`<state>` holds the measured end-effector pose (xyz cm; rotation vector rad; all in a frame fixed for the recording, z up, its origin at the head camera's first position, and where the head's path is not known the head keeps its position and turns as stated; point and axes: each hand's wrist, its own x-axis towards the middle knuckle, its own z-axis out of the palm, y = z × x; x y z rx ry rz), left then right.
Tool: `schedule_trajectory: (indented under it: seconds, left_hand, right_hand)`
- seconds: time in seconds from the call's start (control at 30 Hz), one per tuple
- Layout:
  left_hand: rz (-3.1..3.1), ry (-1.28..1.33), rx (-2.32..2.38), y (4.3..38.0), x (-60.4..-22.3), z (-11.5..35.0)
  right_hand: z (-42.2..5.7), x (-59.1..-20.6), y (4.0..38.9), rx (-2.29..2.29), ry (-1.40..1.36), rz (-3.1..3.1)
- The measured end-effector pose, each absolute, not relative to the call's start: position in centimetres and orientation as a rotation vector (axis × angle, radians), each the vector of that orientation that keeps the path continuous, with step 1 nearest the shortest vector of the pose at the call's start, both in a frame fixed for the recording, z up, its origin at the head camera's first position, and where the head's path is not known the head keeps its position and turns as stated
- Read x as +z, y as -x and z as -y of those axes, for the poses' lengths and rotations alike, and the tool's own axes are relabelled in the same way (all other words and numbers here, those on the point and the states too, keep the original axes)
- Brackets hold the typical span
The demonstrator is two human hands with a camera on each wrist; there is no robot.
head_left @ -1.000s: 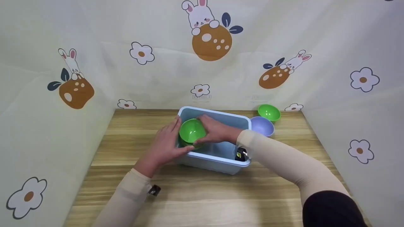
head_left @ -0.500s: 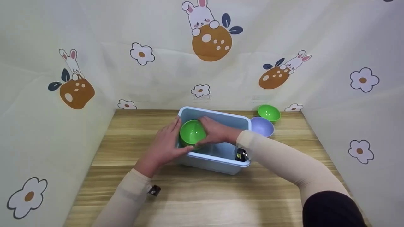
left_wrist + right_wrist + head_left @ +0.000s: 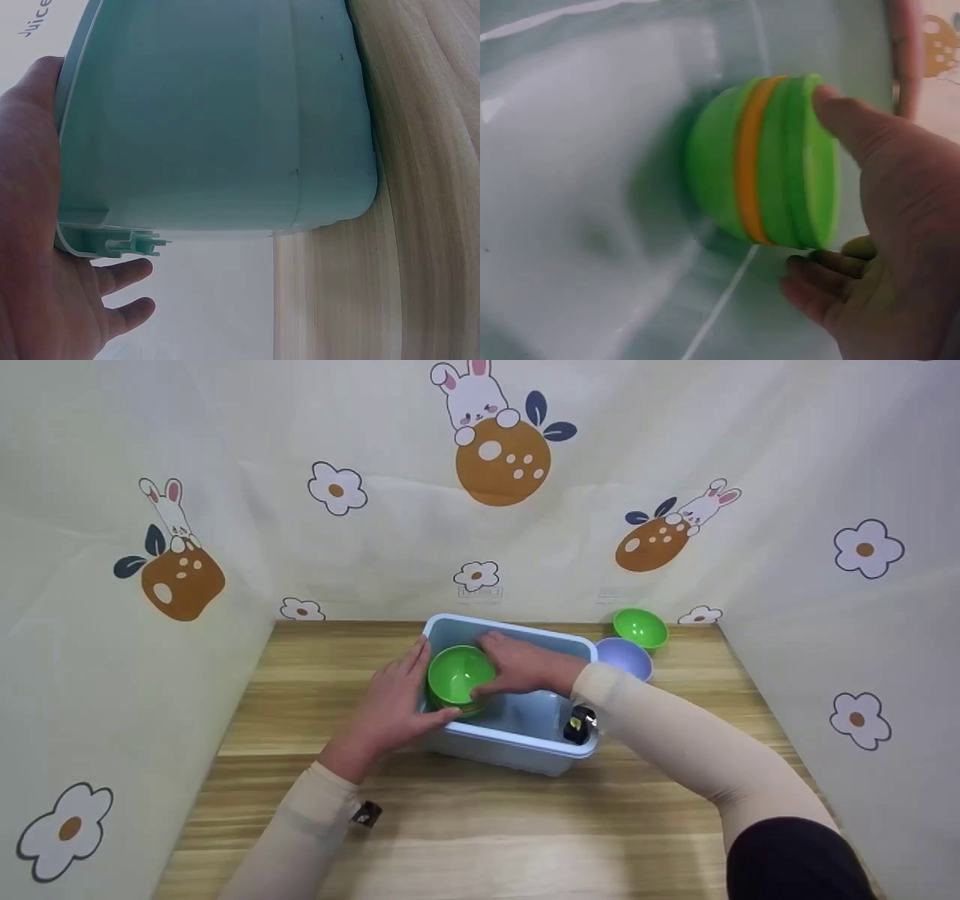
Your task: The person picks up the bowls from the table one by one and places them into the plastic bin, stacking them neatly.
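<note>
A stack of bowls, a green bowl on top and an orange band lower down, stands at the left end of a light blue plastic bin. My right hand is inside the bin at the stack's right side. In the right wrist view its thumb touches the rim of the stacked bowls, while the other fingers stretch below, slightly apart from the rim. My left hand rests against the bin's left end, fingers straight along the rim and thumb on the near edge. The left wrist view shows the bin's outer wall.
Outside the bin, at the back right of the wooden table, a purple bowl sits touching the bin's corner. Behind it is another green bowl. Printed cloth walls enclose the table at the back and sides.
The stack lowered slightly, then my right hand shifted a little to the right, uncovering more of the green bowl's rim. My left hand has stayed on the bin.
</note>
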<state>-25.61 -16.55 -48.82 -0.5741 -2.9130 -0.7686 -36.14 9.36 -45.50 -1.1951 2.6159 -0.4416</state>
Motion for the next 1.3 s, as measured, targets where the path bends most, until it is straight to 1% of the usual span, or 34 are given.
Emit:
schedule_trajectory:
  seconds: [0.17,0.37,0.53,0.73,0.93,1.13,1.3]
  left_hand:
    - [2.923,0.560,-0.773,25.6,-48.8,16.5]
    - [2.913,0.544,-0.768,25.4,-48.7,16.5]
    - [2.899,0.547,-0.758,25.5,-48.8,16.5]
    - [2.892,0.575,-0.750,25.5,-49.1,16.6]
    - [2.910,0.565,-0.747,25.5,-49.0,16.7]
    - [2.906,0.574,-0.731,25.8,-49.0,16.6]
    - [2.908,0.563,-0.741,25.7,-49.1,16.6]
  right_hand:
    - [-10.4,-43.3,36.0,-0.457,1.163,-2.575]
    - [-12.5,-40.3,35.2,-0.578,1.072,-2.507]
    - [-15.1,-39.4,34.6,-0.687,1.036,-2.494]
    - [-18.8,-39.7,32.9,-0.939,0.980,-2.516]
    - [-22.0,-40.9,31.7,-1.236,0.998,-2.594]
    - [-24.9,-42.4,30.5,-1.481,0.887,-2.663]
    - [-26.6,-43.6,29.9,-1.584,0.814,-2.724]
